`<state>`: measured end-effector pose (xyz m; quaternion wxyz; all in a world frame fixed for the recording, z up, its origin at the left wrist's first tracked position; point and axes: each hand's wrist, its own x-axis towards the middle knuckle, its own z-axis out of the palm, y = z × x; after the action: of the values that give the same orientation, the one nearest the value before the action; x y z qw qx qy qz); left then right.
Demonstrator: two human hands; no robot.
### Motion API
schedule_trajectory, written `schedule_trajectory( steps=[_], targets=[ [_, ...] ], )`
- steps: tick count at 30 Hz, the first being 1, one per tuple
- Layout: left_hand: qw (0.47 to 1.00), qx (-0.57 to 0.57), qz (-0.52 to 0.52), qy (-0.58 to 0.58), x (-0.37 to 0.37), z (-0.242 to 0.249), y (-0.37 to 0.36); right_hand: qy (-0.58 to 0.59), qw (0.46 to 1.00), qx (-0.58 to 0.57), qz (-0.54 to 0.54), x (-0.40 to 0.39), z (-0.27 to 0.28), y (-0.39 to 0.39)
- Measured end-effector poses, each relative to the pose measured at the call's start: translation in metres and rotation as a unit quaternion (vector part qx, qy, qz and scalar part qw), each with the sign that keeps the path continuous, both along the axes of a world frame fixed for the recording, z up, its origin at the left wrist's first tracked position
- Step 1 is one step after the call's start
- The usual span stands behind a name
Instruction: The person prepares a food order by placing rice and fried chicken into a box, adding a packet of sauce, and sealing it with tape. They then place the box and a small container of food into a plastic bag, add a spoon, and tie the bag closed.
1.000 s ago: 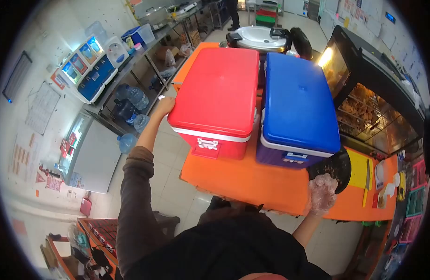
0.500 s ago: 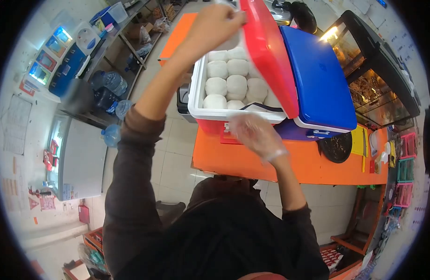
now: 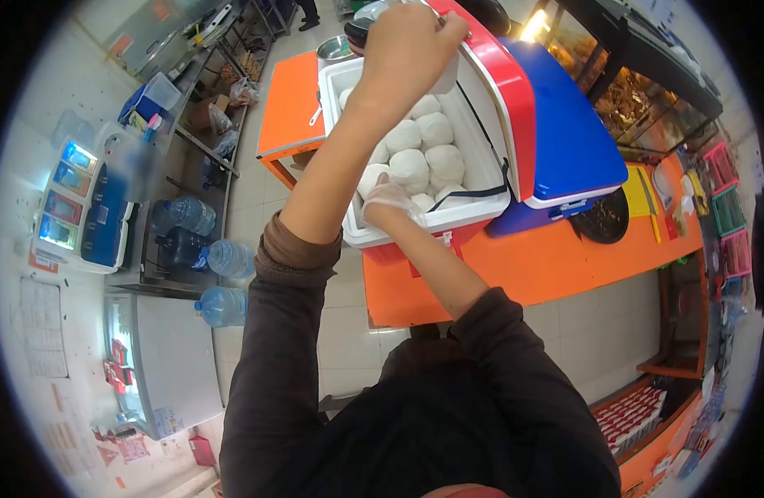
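Dough balls (image 3: pixel 422 149): pale, round, packed close together inside the red cooler (image 3: pixel 415 228), which stands on the orange table (image 3: pixel 515 266) in front of the person.
Cooler lid (image 3: pixel 502 91): red, swung up and tilted back over the blue cooler (image 3: pixel 573 141) just beyond it; a black strap runs from lid to cooler wall.
Left hand (image 3: pixel 411 41): bare, raised above the cooler, fingers curled around the lid's front edge and propping it open.
Right hand (image 3: pixel 390 199): in a thin clear glove, lowered over the near wall of the cooler, below and nearer to the person than the left hand; fingers bent down onto the nearest dough ball. Whether they have closed around it cannot be told from here.
Done so far: by the look of things, the cooler is open and the reach into it is made.
Left to do: no dough ball has yet been lifted clear of the cooler, and the lid is still up; taking one out and shutting the lid appear to remain.
Beyond the right hand: a dark round pan (image 3: pixel 602 220) and a yellow board (image 3: pixel 639 187) lie on the same table, past the blue cooler, well apart from both hands.
To the left of the hands: large water bottles (image 3: pixel 203 249) stand on the tiled floor beside a steel counter (image 3: pixel 162 357), with a drinks dispenser (image 3: pixel 79 207) near them.
Far side: a lit glass warmer (image 3: pixel 639 83) with browned food stands behind the blue cooler.
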<state>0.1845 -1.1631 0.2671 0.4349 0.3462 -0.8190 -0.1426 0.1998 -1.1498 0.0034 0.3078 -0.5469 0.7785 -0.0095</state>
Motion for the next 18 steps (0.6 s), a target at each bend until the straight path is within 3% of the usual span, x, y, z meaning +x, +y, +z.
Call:
schedule_trajectory(
  steps=[3,6,8,9,11,13,15,17,18],
  targets=[
    [0.999,0.036,0.013,0.000,0.001,0.001,0.001,-0.027,0.999,0.016,-0.037,-0.011,-0.012,-0.012],
    [0.999,0.038,0.022,-0.018,0.006,0.004,0.006,-0.002,1.000,0.004,0.015,-0.032,0.009,-0.007],
    [0.997,0.040,0.028,-0.053,0.010,0.006,0.008,-0.338,0.937,0.061,-0.060,-0.064,0.075,0.019],
    [0.997,0.038,0.031,-0.057,0.014,0.002,0.006,-0.342,0.936,0.060,-0.056,-0.075,0.084,0.032],
    [1.000,0.006,0.023,0.019,0.023,-0.013,-0.004,-0.616,0.784,-0.064,0.048,-0.100,0.095,0.069],
    [0.998,0.026,0.042,-0.037,0.048,-0.019,-0.009,-0.777,0.626,0.041,0.046,-0.125,0.101,0.134],
    [0.995,0.068,0.068,-0.009,0.073,-0.034,0.005,-0.864,0.487,0.028,0.124,-0.153,0.070,0.199],
    [0.977,0.114,0.149,-0.107,0.131,-0.075,-0.018,-0.913,0.403,-0.011,-0.065,-0.196,0.036,0.288],
    [0.973,0.146,0.161,-0.075,0.151,-0.101,-0.014,-0.907,0.410,-0.053,-0.081,-0.227,0.007,0.321]
  ],
)
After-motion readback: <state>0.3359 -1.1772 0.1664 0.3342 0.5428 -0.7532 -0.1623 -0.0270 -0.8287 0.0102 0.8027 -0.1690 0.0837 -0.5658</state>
